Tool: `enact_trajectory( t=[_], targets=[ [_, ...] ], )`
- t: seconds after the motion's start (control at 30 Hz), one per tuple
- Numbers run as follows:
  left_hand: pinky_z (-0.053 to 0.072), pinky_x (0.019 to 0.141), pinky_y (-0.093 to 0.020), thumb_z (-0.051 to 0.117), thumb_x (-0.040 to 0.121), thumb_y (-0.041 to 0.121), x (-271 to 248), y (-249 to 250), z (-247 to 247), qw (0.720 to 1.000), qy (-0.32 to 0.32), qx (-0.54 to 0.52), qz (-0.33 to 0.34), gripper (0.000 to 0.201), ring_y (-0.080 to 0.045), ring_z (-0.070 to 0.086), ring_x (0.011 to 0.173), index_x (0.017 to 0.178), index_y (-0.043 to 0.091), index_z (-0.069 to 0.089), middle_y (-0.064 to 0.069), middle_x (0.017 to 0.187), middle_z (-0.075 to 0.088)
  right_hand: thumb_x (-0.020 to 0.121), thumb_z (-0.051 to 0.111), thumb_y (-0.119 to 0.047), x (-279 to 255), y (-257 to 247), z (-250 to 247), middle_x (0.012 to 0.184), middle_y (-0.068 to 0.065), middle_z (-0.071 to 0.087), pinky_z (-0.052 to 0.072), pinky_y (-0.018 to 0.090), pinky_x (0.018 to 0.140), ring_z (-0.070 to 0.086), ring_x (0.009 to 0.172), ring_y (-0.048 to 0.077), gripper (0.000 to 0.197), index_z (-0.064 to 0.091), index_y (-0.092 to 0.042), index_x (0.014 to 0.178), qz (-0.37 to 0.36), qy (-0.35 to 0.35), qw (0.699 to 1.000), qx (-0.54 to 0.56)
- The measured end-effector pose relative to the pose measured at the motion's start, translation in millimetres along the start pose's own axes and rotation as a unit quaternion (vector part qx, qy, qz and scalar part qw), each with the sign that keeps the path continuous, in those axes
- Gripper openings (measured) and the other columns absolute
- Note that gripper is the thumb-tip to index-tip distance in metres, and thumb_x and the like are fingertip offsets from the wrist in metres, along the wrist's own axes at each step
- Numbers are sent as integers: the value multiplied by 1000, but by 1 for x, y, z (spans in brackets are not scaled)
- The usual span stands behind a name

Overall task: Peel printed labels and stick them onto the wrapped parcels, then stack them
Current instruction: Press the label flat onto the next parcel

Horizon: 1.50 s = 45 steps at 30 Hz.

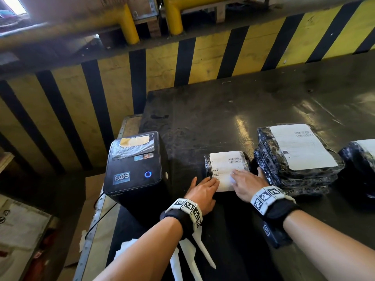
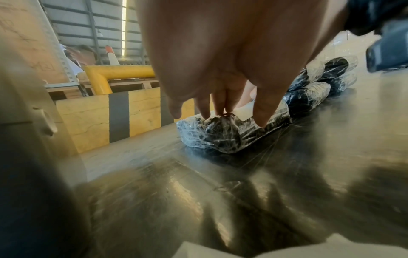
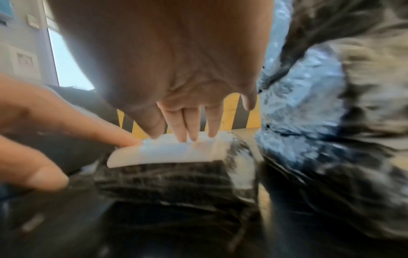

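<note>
A small parcel (image 1: 207, 165) wrapped in black film lies on the dark table (image 1: 223, 110), with a white printed label (image 1: 227, 165) on its top. My left hand (image 1: 205, 189) presses the label's near left edge with straight fingers. My right hand (image 1: 245, 179) lies flat on the label's near right part, fingers straight. In the left wrist view the left fingertips (image 2: 220, 111) touch the parcel (image 2: 225, 136) top. The right wrist view shows the right fingers (image 3: 189, 125) on the label (image 3: 167, 155), whose near edge overhangs the parcel (image 3: 176, 178).
A black label printer (image 1: 134, 165) with a blue light stands left of the parcel. A stack of labelled wrapped parcels (image 1: 294, 159) sits to the right, and another parcel (image 1: 361, 157) at the right edge. White backing strips (image 1: 188, 258) lie near my left forearm. A yellow-black striped barrier (image 1: 142, 78) runs behind.
</note>
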<state>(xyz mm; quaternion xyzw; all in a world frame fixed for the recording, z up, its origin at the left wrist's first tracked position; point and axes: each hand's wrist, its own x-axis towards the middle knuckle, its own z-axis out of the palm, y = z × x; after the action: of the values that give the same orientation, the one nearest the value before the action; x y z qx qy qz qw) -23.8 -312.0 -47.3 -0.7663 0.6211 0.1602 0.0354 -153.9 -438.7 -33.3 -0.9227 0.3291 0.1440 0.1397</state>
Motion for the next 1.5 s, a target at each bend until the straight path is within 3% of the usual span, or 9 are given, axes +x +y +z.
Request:
enact_trajectory(
  t=[0.1,0.3,0.53,0.67,0.8,1.07,1.3,1.43,1.5],
  targets=[
    [3,117,-54,51,91,21,5,1,0,1000,-4,-3,-18,71,-17,10,147,151,16,14,2,160,13,97,33,-31,-1,-19,1,153,-3,29,7,59,115,27,140,16,43,40,-17,137,-33,2,999,24],
    [1,116,-53,51,92,21,2,0,5,999,-4,-17,-27,73,-18,6,148,152,18,9,4,161,6,99,28,-35,-26,-6,24,159,-10,4,-5,56,116,4,146,11,55,9,-24,150,-59,16,998,1],
    [1,116,-52,51,92,21,4,1,4,999,-15,-24,-29,73,-16,6,148,152,18,9,4,161,5,97,33,-32,-22,-1,10,158,-5,12,-2,55,116,12,146,14,51,23,-19,146,-40,26,999,-10],
    [0,117,-51,50,91,18,3,0,3,999,-15,-40,-30,74,-14,5,148,152,20,8,6,161,5,91,43,-18,-31,-20,35,159,-6,-9,-5,61,113,-5,147,19,73,0,-21,150,-105,5,993,-50],
    [0,117,-50,50,92,17,2,0,5,998,-17,-50,-34,73,-14,4,148,152,20,8,6,161,5,95,30,-25,-36,-5,45,157,-8,-18,-10,60,110,-12,146,19,64,-5,-27,149,-122,13,988,-89],
    [1,117,-50,50,93,19,2,1,5,998,-23,-48,-34,75,-14,4,148,152,21,5,6,161,2,94,36,-28,-36,6,44,159,-12,0,-7,62,111,-1,147,17,62,8,-29,149,-128,37,990,-41],
    [1,117,-50,50,93,20,1,1,4,998,-23,-41,-34,75,-12,3,148,152,21,4,6,161,0,92,38,-23,-35,7,52,158,-6,-10,-12,56,110,-7,147,15,71,-3,-18,150,-104,69,990,-59],
    [1,117,-50,50,93,21,0,1,7,998,-25,-44,-35,76,-13,2,148,152,22,2,6,161,-1,80,57,-24,-45,31,60,156,-1,18,-1,56,111,22,144,18,77,22,-14,147,-89,129,984,-84],
    [0,117,-49,50,93,21,1,-1,6,998,-30,-43,-34,76,-13,2,148,152,22,2,6,161,-1,82,54,-23,-48,35,62,157,-3,10,-4,55,112,15,145,17,76,17,-15,148,-72,118,987,-82]
  ],
)
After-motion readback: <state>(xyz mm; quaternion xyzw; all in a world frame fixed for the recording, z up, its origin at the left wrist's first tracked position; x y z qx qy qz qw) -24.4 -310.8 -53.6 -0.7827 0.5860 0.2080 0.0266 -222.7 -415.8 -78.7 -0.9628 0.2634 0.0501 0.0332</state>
